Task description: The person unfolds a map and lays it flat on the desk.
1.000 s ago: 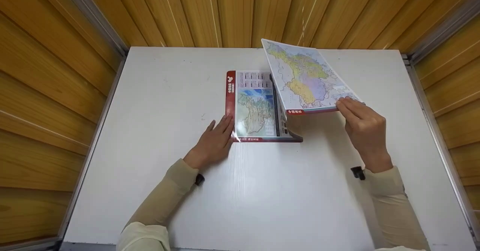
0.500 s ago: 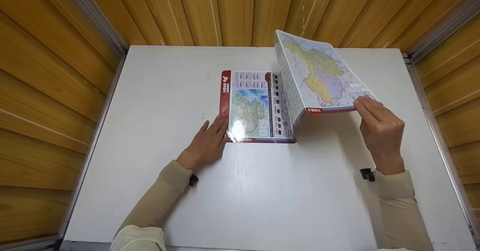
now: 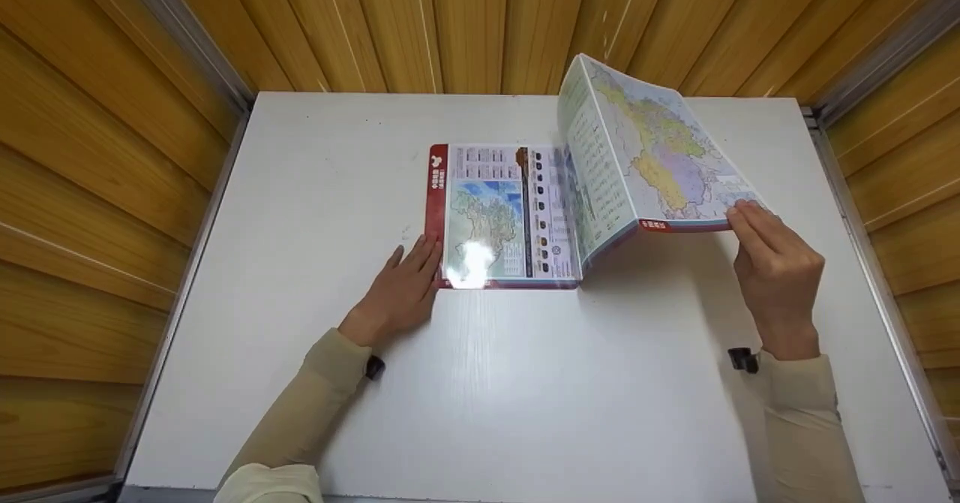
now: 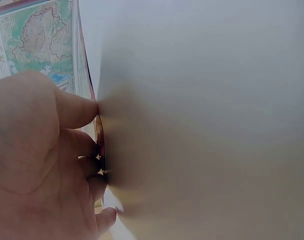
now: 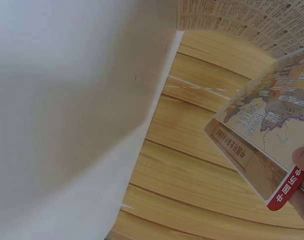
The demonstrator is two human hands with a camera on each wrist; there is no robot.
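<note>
A laminated folding map (image 3: 491,210) with red and blue borders lies partly on the white table, and its right panels rise in a zigzag fold. My left hand (image 3: 397,289) rests at the red left edge, its fingers stretched along it. In the left wrist view, the thumb and fingertips of that hand (image 4: 46,145) touch the map's edge (image 4: 86,65) and the table. My right hand (image 3: 780,270) pinches the near right corner of the raised panel (image 3: 667,143). In the right wrist view, only its thumb and some fingers show on the panel's red-edged corner (image 5: 287,192).
The white table (image 3: 570,398) spreads around the map on all sides. Wood-slat walls (image 3: 480,22) with metal frame strips stand at the back, left and right. A glare spot lies on the flat panel near its front edge.
The right hand has drawn the raised panel rightward, so the folds have spread and a second inner panel shows. The flat part and the left hand have shifted slightly left.
</note>
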